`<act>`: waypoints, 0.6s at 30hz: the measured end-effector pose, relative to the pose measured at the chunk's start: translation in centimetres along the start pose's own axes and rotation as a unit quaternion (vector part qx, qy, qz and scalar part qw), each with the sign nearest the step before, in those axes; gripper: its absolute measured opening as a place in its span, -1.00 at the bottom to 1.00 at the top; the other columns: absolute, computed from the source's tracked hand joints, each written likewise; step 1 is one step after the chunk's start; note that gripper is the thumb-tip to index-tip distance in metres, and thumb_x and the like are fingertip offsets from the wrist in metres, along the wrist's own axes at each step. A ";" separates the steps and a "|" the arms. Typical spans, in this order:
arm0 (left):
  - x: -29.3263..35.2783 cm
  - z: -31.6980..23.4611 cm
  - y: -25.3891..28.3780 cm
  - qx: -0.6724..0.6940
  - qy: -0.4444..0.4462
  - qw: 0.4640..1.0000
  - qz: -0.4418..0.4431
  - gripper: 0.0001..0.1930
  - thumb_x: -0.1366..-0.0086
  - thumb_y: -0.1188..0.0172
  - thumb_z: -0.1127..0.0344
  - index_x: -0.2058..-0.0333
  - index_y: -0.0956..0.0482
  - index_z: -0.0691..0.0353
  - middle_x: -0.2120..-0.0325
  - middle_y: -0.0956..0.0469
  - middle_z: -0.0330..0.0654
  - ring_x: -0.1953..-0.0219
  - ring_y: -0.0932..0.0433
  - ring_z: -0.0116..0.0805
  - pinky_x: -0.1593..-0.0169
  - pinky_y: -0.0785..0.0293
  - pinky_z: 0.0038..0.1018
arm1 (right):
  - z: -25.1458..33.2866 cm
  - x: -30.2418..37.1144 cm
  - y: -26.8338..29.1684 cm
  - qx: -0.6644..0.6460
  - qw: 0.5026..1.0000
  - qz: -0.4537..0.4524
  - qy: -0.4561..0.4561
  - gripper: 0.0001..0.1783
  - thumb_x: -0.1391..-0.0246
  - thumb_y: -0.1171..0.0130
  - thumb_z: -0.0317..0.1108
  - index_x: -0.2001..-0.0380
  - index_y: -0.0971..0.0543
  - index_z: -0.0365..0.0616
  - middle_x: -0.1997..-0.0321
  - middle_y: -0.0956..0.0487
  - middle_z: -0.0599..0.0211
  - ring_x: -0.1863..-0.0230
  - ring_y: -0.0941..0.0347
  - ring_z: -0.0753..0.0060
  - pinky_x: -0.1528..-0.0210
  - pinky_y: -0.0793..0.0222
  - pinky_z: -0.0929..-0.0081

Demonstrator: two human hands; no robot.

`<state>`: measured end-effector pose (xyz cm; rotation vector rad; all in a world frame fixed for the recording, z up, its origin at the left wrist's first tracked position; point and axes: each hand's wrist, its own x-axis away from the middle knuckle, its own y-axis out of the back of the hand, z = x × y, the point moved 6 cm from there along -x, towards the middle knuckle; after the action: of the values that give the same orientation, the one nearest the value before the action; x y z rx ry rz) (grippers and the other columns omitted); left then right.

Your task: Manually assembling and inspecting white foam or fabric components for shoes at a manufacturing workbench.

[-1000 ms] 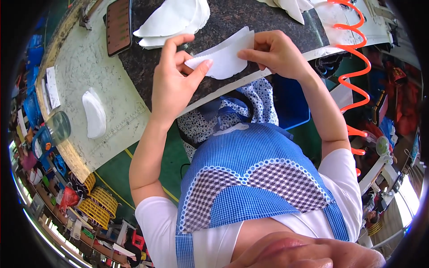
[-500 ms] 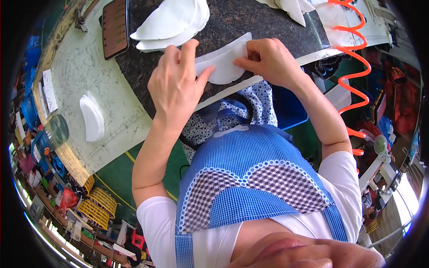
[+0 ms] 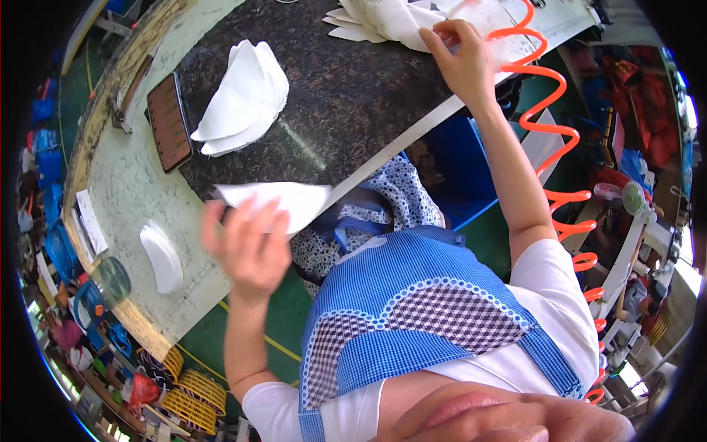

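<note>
My left hand (image 3: 254, 247), smeared by motion, is closed on a white half-moon cloth piece (image 3: 294, 202) at the near edge of the dark tabletop. Its fingers lie over the piece's lower left part. At the far right my right hand (image 3: 468, 62) reaches to a loose fanned pile of white cloth pieces (image 3: 387, 18). Its thumb and forefinger are apart at the pile's near edge, with no piece visibly lifted. A neat stack of white half-moon pieces (image 3: 243, 99) lies on the dark top, between the hands and farther back.
A phone (image 3: 169, 121) lies left of the stack. On the pale board, a small white stack (image 3: 161, 258) sits near a clear jar (image 3: 110, 282). An orange coiled hose (image 3: 549, 129) hangs at the right. Under the table edge stands a blue bin (image 3: 464, 169).
My hands have moved apart. The left has carried the white cloth piece left and toward me; the right has let go of it and moved to the far pile. The view has shifted.
</note>
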<state>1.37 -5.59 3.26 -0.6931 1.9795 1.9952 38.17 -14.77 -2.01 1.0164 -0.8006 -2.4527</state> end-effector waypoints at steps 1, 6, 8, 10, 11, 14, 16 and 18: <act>-2.1 0.6 2.3 -0.047 -0.024 0.997 -0.052 -0.82 -0.07 -0.36 0.46 0.31 -0.69 0.11 0.14 -0.63 -0.20 0.00 -0.53 -0.18 -0.20 -0.28 -0.10 | -0.7 -0.1 -0.2 0.004 1.000 -0.007 -0.002 -0.61 -0.01 -0.37 -0.03 0.44 -0.60 -0.17 0.53 -0.56 0.27 0.39 -0.51 0.27 0.30 -0.43 0.36; -7.7 -0.3 0.0 0.093 -0.085 0.992 0.026 -0.85 -0.02 -0.37 0.48 0.37 -0.66 0.24 0.04 -0.55 -0.11 0.06 -0.55 -0.16 0.06 -0.51 -0.30 | -1.7 -0.2 -3.0 0.001 0.993 0.112 -0.045 -0.58 0.01 -0.35 -0.02 0.47 -0.57 -0.20 0.50 -0.54 0.24 0.40 -0.47 0.14 0.31 -0.39 0.26; -5.6 -1.6 -5.4 0.077 -0.147 0.970 0.176 -0.56 -0.15 -0.16 0.50 -0.04 -0.58 0.13 -0.04 -0.48 -0.04 0.02 -0.56 -0.11 -0.07 -0.52 -0.29 | -2.1 -0.2 -3.0 0.001 0.993 0.111 -0.037 -0.64 -0.04 -0.31 -0.08 0.46 -0.56 -0.19 0.47 -0.54 0.19 0.39 -0.48 0.09 0.30 -0.39 0.24; -3.8 -2.0 -8.3 0.111 -0.131 0.968 0.180 -0.31 -0.22 -0.15 0.40 -0.35 -0.22 0.02 -0.23 -0.34 0.04 -0.22 -0.40 0.03 -0.27 -0.34 -0.15 | -1.5 0.0 -2.5 0.030 0.995 0.090 0.010 -0.71 -0.08 -0.28 -0.15 0.43 -0.55 -0.18 0.48 -0.52 0.14 0.35 -0.50 0.05 0.29 -0.41 0.25; -3.3 -2.1 -8.5 0.178 -0.080 0.964 0.181 -0.35 -0.24 -0.18 0.33 -0.32 -0.27 0.08 -0.25 -0.31 0.05 -0.27 -0.34 0.03 -0.30 -0.28 -0.13 | -1.4 0.2 -2.3 0.031 0.996 0.088 0.007 -0.71 -0.08 -0.28 -0.15 0.43 -0.55 -0.18 0.48 -0.52 0.14 0.35 -0.50 0.05 0.29 -0.41 0.25; -2.6 -2.1 -8.3 0.237 -0.020 0.953 0.187 -0.37 -0.25 -0.25 0.22 -0.29 -0.32 0.17 -0.28 -0.27 0.05 -0.31 -0.29 0.03 -0.33 -0.25 -0.12 | -0.7 0.7 0.4 -0.038 0.998 -0.050 -0.006 -0.83 -0.13 -0.23 -0.32 0.34 -0.53 -0.21 0.39 -0.53 0.13 0.44 -0.51 0.06 0.33 -0.44 0.28; -2.3 -2.1 -7.9 0.222 0.000 0.956 0.193 -0.35 -0.24 -0.29 0.18 -0.28 -0.33 0.19 -0.29 -0.27 0.05 -0.30 -0.31 0.04 -0.31 -0.27 -0.13 | 2.6 0.9 1.3 -0.219 0.967 0.043 -0.122 -0.89 -0.10 -0.21 -0.45 0.32 -0.53 -0.25 0.36 -0.51 0.10 0.47 -0.49 0.06 0.36 -0.44 0.33; -4.3 -3.5 -4.9 0.169 -0.089 0.981 0.022 -0.31 -0.17 -0.37 0.23 -0.26 -0.35 0.18 -0.29 -0.28 0.03 -0.29 -0.32 0.03 -0.30 -0.28 -0.16 | 8.5 2.1 1.6 -0.210 0.966 0.152 0.012 -0.87 -0.03 -0.24 -0.54 0.31 -0.53 -0.26 0.38 -0.49 0.13 0.43 -0.50 0.15 0.36 -0.43 0.40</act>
<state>7.98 -8.11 1.26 -0.3801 2.1621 1.6169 30.78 -14.07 2.83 0.7052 -0.3671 -2.2058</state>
